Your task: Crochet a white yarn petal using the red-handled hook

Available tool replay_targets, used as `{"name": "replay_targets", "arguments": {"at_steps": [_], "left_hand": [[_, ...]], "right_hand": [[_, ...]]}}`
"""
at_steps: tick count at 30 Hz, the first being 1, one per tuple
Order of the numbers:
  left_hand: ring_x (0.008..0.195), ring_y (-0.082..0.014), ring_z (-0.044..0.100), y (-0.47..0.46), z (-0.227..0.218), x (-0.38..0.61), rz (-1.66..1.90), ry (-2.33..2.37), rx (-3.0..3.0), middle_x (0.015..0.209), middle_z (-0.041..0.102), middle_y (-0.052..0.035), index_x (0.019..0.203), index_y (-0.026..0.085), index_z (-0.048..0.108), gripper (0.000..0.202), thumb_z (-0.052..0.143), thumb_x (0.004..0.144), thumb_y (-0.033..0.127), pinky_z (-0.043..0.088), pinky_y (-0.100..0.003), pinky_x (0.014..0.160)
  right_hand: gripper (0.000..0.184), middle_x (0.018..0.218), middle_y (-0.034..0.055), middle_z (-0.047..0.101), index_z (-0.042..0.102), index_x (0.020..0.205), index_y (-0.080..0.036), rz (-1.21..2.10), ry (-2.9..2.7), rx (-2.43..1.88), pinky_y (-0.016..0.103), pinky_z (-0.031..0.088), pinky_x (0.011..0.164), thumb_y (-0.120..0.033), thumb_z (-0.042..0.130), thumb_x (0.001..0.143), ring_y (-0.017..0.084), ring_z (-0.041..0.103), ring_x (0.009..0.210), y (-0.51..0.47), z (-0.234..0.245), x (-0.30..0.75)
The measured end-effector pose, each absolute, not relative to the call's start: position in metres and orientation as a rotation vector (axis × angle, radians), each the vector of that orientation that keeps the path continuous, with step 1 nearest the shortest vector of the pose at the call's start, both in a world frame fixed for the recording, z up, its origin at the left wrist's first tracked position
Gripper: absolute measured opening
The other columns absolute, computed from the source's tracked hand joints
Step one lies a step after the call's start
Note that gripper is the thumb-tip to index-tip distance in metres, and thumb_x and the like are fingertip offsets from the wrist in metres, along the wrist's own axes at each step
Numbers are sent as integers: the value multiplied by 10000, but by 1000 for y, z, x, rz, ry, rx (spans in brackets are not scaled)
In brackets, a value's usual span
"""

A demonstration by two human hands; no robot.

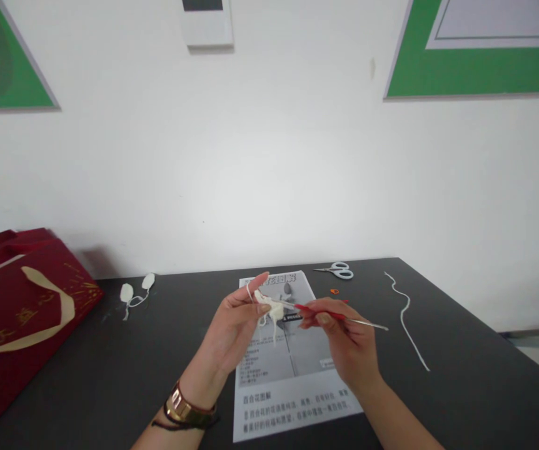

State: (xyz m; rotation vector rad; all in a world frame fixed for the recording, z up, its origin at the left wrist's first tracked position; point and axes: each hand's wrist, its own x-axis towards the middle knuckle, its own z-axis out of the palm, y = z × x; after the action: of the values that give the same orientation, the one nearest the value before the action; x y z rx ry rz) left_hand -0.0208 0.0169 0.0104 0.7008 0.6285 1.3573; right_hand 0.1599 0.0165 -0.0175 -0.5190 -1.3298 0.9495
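My left hand (236, 328) pinches a small cream crocheted piece (266, 304), with yarn looped over its raised index finger and a strand hanging below. My right hand (344, 340) grips a crochet hook with a red handle (319, 310); the hook's tip points left into the crocheted piece, and its metal end sticks out to the right. Both hands hover above a printed instruction sheet (292, 400) lying on the dark table (110, 375). A gold watch and dark bands sit on my left wrist.
A red gift bag with a cream ribbon handle (11, 306) lies at the left. Two cream crocheted petals (136, 289) rest behind it. Small scissors (337, 270), a tiny orange marker (334, 291) and a loose white yarn strand (408, 319) lie on the right.
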Motion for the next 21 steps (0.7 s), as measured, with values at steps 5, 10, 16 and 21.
{"name": "replay_targets", "arguments": {"at_steps": [5, 10, 16, 21], "left_hand": [[699, -136, 634, 17, 12, -26, 1290, 600, 737, 792, 742, -62, 1046, 172, 705, 442, 715, 624, 43, 434, -275, 754], [682, -140, 623, 18, 12, -30, 1252, 579, 759, 750, 727, -45, 1018, 168, 716, 427, 699, 613, 31, 431, -284, 745], [647, -119, 596, 19, 13, -38, 1160, 555, 766, 718, 704, -35, 1022, 126, 711, 452, 673, 589, 4, 426, -249, 694], [659, -123, 608, 18, 15, -41, 1064, 513, 758, 742, 710, -43, 1021, 103, 709, 468, 658, 572, -19, 437, -230, 659]], "right_hand": [[114, 816, 19, 721, 702, 902, -238, 975, -1306, -551, 259, 560, 625, -220, 609, 840, 144, 679, 644, 19, -17, 163], [112, 809, 17, 712, 699, 904, -236, 971, -1343, -548, 264, 556, 628, -222, 605, 845, 146, 679, 651, 20, -16, 166], [110, 798, 26, 700, 695, 896, -224, 987, -1399, -493, 286, 539, 640, -218, 594, 853, 155, 665, 673, 21, -12, 169], [107, 764, 29, 680, 691, 879, -209, 1058, -1400, -429, 291, 518, 634, -223, 587, 858, 158, 652, 684, 23, -9, 171]]}}
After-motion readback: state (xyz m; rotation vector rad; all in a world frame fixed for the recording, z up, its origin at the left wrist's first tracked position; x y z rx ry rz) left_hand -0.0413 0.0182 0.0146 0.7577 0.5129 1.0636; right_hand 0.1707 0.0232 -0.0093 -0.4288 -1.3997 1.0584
